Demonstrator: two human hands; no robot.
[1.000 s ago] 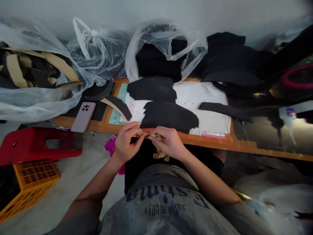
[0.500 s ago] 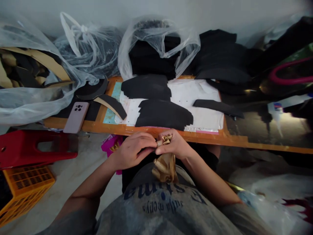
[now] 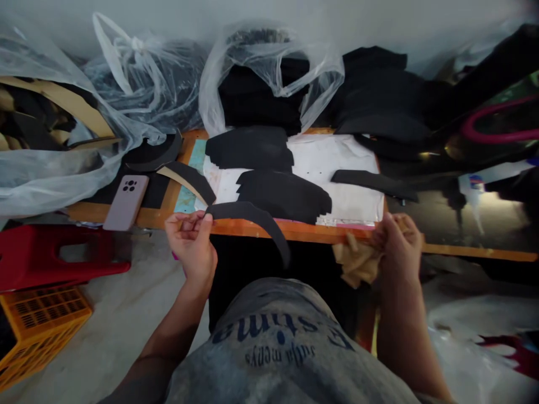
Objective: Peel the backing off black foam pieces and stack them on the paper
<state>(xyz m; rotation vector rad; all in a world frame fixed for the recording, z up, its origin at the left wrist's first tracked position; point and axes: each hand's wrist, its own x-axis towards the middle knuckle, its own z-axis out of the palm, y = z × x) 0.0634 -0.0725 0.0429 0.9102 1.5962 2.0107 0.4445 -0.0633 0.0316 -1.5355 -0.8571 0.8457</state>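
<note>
L hand point(image 3: 192, 247) ctr-left of frame, fingers pinched on one end of curved blk strip point(image 3: 257, 216), which arcs past bench point(image 3: 311, 231) edge to ctr of frame. R hand point(image 3: 399, 244) right of ctr, fingers bunched round crumpled tan sheets point(image 3: 357, 261), hanging lower left of it. Blk panels point(image 3: 282, 195) on white paper point(image 3: 320, 158) mid-frame; phone point(image 3: 126, 202) at left, above red stool point(image 3: 33, 252).

A workshop, set up along a bench point(image 3: 311, 231)
Cut black pieces point(image 3: 284, 193) lie over white sheets point(image 3: 337, 157), plastic bags point(image 3: 40, 182), some holding more pieces, crowd the back, and a stool point(image 3: 33, 252) and crate point(image 3: 53, 314) sit to the left
</note>
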